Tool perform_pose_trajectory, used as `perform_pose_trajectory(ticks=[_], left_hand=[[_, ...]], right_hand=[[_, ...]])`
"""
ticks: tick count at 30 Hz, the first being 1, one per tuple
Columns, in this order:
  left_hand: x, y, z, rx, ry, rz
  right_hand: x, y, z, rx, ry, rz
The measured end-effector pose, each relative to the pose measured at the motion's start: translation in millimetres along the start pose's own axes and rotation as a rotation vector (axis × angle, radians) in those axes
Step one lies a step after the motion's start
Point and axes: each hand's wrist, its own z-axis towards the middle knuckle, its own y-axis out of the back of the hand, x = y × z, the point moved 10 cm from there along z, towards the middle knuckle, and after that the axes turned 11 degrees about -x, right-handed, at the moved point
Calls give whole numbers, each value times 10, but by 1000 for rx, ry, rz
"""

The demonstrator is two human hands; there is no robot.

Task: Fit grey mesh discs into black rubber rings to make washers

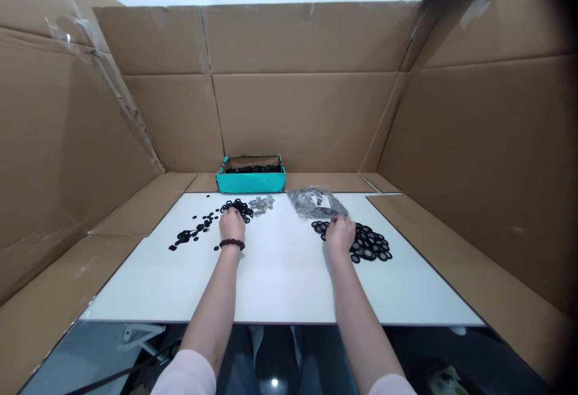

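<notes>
My left hand, with a dark bead bracelet on the wrist, reaches into a pile of black rings. Its fingers are bent down and close together, their tips hidden. Just right of that pile lie translucent grey discs; small black discs are scattered to the left. My right hand is at the left part of a spread of black rings with grey centres. Those fingers are curled together too, and whatever is between them cannot be made out.
A teal box holding black pieces stands at the back. A clear plastic bag of grey pieces with a white label lies behind my right hand. Cardboard walls enclose the white table at the back and sides.
</notes>
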Motion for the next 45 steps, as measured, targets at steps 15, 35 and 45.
perform_pose_trajectory(ticks=[15,35,45], left_hand=[[-436,-231,-151,65,-231,83],[-436,-498,-255,-13,-240,-41],[-339,-626,-261,98,-156,-162]], right_hand=[[1744,-521,-287,394,517,176],[3386,-2862,479,746,537,17],[3467,-3185,438,775,477,38]])
